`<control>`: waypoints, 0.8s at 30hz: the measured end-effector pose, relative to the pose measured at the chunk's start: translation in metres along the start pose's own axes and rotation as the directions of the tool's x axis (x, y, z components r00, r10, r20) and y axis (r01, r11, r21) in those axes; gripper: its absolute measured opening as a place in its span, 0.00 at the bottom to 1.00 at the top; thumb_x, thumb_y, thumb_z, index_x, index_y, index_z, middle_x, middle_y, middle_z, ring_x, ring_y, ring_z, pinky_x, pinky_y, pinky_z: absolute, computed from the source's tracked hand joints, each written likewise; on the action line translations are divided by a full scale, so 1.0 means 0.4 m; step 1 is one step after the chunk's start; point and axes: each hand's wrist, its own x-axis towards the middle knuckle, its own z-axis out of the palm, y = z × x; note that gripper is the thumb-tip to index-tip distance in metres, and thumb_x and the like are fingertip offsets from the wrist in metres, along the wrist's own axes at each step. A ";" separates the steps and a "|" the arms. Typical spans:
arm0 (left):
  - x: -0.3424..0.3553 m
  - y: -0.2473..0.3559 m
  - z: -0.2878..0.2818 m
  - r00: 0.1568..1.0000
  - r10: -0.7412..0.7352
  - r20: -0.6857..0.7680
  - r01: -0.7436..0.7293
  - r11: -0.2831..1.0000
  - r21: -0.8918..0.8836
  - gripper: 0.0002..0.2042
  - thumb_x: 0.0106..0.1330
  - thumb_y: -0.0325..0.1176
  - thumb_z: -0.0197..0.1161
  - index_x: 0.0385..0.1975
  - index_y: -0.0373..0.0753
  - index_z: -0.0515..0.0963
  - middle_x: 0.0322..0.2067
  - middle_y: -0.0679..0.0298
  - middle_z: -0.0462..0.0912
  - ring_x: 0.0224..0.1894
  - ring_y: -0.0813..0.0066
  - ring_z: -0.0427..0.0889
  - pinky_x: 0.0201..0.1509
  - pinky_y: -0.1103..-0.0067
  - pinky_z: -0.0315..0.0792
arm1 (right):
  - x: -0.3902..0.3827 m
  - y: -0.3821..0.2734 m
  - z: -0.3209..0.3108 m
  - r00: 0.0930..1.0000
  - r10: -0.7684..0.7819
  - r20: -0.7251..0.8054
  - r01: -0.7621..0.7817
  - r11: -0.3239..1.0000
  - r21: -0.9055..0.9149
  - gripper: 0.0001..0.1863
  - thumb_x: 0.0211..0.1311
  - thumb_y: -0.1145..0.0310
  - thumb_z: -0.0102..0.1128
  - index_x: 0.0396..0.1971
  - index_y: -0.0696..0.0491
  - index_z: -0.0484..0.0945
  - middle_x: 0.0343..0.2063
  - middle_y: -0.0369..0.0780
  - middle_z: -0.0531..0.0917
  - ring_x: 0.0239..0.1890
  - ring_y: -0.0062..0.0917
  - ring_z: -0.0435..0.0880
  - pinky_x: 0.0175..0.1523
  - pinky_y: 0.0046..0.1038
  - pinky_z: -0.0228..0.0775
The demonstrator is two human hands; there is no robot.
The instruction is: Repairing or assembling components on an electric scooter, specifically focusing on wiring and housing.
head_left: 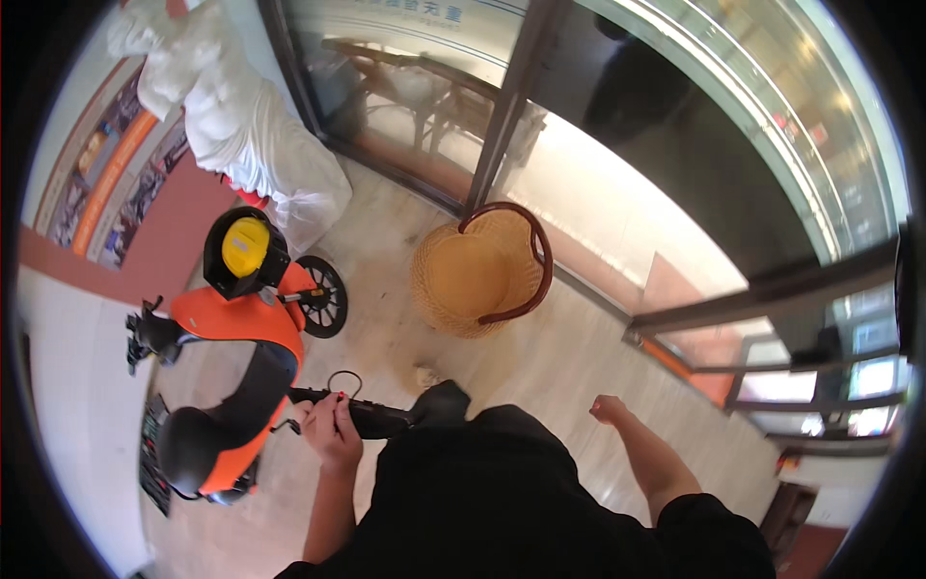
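Observation:
My left hand point(331, 436) is closed round a long, slim black object point(378, 419) with a thin loop of cord; its exact kind is unclear. It lies across in front of my body, its left end close to the orange scooter point(241, 328). Out to the right, my right hand point(608, 409) hangs away from my body with its fingers curled, and nothing shows in it. Farther ahead, a round woven wicker chair point(470, 275) with a dark red curved armrest stands on the floor.
A black front basket point(224, 275) on the scooter holds a yellow hard helmet point(245, 247). Behind it rises a white draped statue point(251, 135). Glass panels with dark frames point(502, 125) run behind the chair and along the right. The floor point(540, 372) is pale wood-look.

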 end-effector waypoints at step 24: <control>-0.226 0.802 0.405 0.471 -0.612 -0.635 0.881 0.355 0.311 0.03 0.64 0.27 0.69 0.35 0.41 0.83 0.17 0.69 0.79 0.20 0.69 0.76 0.38 0.72 0.64 | 1.390 -0.464 -0.674 0.955 -0.294 0.033 0.222 0.786 0.577 0.24 0.64 0.58 0.64 0.57 0.53 0.79 0.46 0.48 0.85 0.47 0.42 0.85 0.50 0.41 0.80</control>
